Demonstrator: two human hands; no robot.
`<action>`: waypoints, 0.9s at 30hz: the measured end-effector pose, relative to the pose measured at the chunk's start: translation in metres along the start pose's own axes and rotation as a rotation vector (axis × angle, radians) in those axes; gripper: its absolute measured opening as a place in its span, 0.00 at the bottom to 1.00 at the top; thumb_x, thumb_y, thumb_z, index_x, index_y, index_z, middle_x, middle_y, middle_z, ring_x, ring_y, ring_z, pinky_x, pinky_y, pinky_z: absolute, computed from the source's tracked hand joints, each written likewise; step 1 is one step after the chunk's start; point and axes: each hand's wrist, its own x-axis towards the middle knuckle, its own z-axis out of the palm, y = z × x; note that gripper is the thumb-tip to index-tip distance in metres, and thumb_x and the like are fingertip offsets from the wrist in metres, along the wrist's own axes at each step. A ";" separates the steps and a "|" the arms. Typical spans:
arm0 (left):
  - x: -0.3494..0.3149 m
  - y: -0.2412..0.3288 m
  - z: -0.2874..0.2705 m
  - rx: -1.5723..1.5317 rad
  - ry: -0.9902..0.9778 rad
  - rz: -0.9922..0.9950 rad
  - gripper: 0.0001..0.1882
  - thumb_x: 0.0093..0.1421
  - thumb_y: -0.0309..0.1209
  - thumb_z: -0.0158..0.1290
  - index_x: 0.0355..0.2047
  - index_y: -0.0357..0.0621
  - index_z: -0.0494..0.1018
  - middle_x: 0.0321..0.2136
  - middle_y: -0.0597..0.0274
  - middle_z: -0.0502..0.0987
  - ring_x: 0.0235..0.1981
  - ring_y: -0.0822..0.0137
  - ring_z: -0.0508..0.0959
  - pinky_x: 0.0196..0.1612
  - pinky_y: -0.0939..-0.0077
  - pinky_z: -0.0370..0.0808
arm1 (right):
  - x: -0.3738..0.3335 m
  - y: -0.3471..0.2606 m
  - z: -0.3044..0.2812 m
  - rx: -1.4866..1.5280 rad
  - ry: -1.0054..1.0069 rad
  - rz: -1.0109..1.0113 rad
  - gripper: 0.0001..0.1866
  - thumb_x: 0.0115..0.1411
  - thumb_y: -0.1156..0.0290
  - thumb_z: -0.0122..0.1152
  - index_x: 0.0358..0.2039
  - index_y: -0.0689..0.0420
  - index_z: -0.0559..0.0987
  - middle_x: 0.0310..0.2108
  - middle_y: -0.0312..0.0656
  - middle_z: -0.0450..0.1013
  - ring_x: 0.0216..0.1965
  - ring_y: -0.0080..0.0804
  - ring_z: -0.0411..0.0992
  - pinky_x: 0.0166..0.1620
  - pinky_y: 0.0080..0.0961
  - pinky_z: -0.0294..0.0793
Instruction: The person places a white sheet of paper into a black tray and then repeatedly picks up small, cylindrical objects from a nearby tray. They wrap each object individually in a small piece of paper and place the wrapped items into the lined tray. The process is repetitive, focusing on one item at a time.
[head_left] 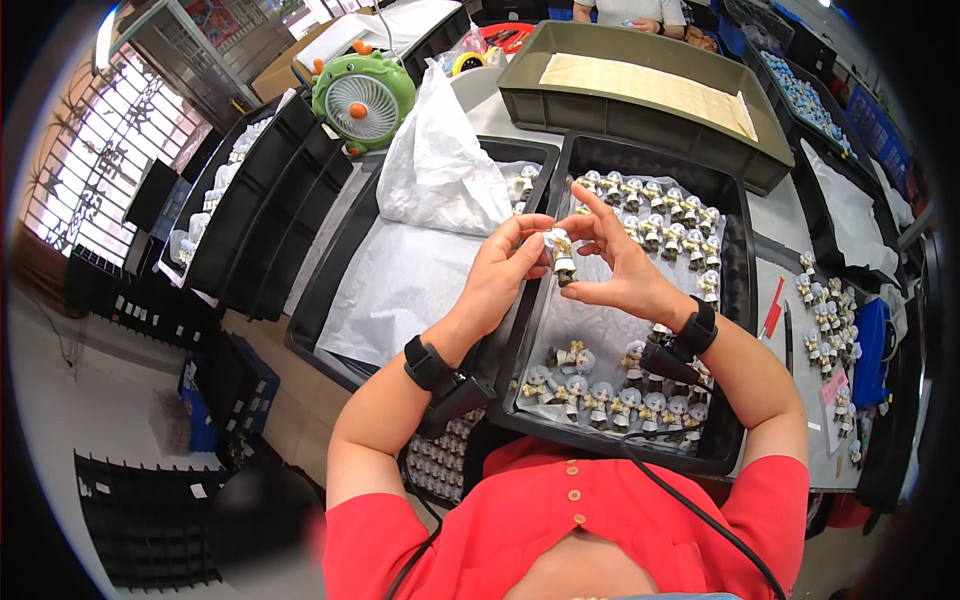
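Note:
A small figurine with pale hair, white and yellow clothes and a dark base is held upright over the black trays. My left hand pinches it at the head with thumb and fingers. My right hand curves round its other side, thumb at the base and fingers near the head, the index finger raised. Beneath my hands lies a black tray lined with a clear sheet. Similar figurines stand in rows at its far end, and others lie along its near end.
To the left, another black tray holds white sheets. A green fan stands behind it. At the back is a large olive bin. More figurines, a red tool and a blue case lie at right. A person is at the back.

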 end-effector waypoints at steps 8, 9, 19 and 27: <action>-0.001 0.003 0.004 0.056 -0.002 0.028 0.17 0.58 0.34 0.55 0.45 0.42 0.66 0.41 0.64 0.68 0.37 0.79 0.71 0.39 0.84 0.70 | -0.002 -0.002 0.003 -0.242 0.026 -0.129 0.54 0.42 0.72 0.69 0.66 0.49 0.46 0.49 0.41 0.64 0.51 0.33 0.64 0.55 0.32 0.63; -0.001 0.002 0.004 0.066 -0.004 0.030 0.18 0.56 0.33 0.58 0.43 0.41 0.66 0.42 0.62 0.66 0.37 0.79 0.71 0.38 0.84 0.70 | -0.003 -0.003 0.005 -0.305 0.025 -0.160 0.54 0.42 0.72 0.69 0.66 0.49 0.46 0.49 0.42 0.65 0.51 0.34 0.64 0.55 0.32 0.63; -0.003 0.012 0.007 -0.282 -0.025 0.041 0.19 0.59 0.28 0.53 0.48 0.40 0.62 0.46 0.60 0.67 0.42 0.73 0.74 0.43 0.79 0.72 | -0.004 -0.006 0.012 -0.262 0.161 -0.307 0.53 0.41 0.75 0.70 0.65 0.52 0.49 0.50 0.42 0.64 0.48 0.33 0.67 0.51 0.31 0.66; -0.001 0.004 0.008 -0.518 -0.244 -0.035 0.20 0.66 0.32 0.43 0.56 0.38 0.61 0.48 0.58 0.71 0.47 0.69 0.74 0.49 0.71 0.72 | -0.006 -0.007 0.011 -0.398 0.213 -0.554 0.53 0.39 0.75 0.74 0.63 0.53 0.52 0.53 0.46 0.62 0.49 0.37 0.67 0.51 0.32 0.69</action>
